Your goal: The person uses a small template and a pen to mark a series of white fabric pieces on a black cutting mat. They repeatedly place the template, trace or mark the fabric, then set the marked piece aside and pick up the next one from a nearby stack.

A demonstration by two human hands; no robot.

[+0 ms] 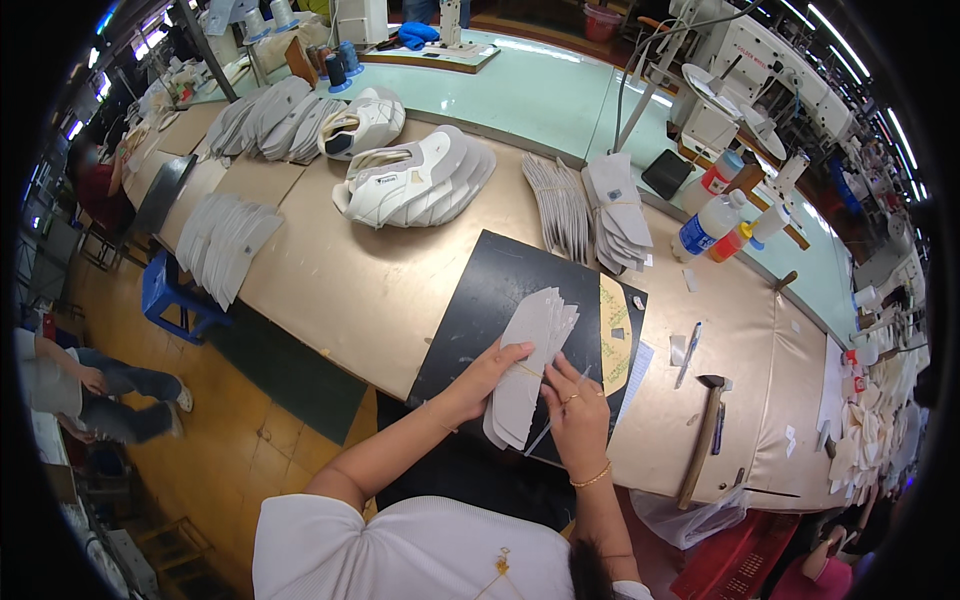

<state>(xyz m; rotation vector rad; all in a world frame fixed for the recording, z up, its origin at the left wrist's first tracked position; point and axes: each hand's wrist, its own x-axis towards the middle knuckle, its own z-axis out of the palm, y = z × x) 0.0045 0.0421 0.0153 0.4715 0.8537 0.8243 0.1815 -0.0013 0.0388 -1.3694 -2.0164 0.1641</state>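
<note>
A bundle of flat grey shoe pieces [522,390], tied with a thin band, is held tilted above a black board [462,310]. My left hand [492,372] grips it from the left, with the thumb lying across the top piece. At the bundle's right edge, my right hand [576,400] is closed with bent fingers against the side, close to the band. A yellowish card pattern [616,335] lies on the board's right part, just beyond my right hand.
Stacked white shoe uppers [425,180] and more grey piece stacks [228,245] stand along the table [310,290]. Banded bundles [618,212] lie beyond the board. To the right are a hammer [702,440], a pen [689,355] and bottles [708,225]. A person [105,385] stands at left.
</note>
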